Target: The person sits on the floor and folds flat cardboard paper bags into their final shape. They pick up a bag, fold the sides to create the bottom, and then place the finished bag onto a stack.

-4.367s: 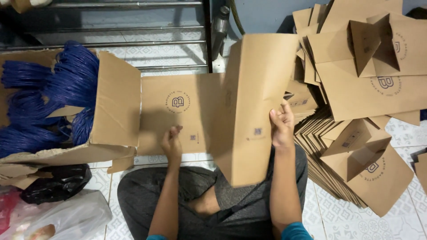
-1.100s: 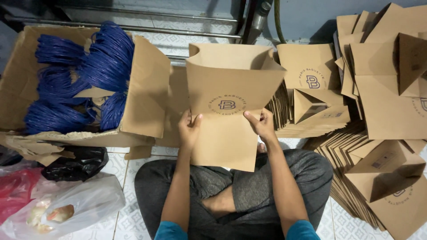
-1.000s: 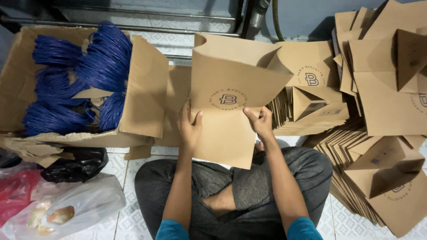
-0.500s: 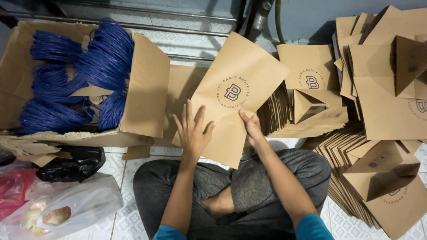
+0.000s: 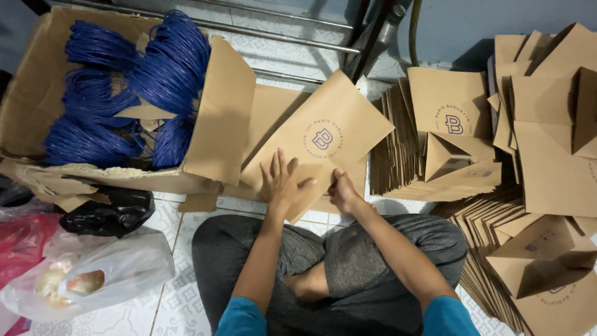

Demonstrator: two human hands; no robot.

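A flat brown paper bag (image 5: pixel 323 137) with a round printed mark lies tilted on the floor in front of my crossed legs. My left hand (image 5: pixel 281 180) presses flat on its lower part, fingers spread. My right hand (image 5: pixel 341 190) pinches the bag's near edge with closed fingers. The bag rests over another flat brown sheet (image 5: pixel 270 112) beneath it.
A large cardboard box (image 5: pixel 217 124) holding bundles of blue cord (image 5: pixel 124 93) stands at the left. Stacks of folded brown bags (image 5: pixel 435 149) fill the right side. Plastic bags (image 5: pixel 93 267) lie at the lower left. A metal rail (image 5: pixel 280 34) runs along the back.
The bag was held upright and open in both hands. It has been flattened, turned and laid down on the floor, and my left hand now presses on it.
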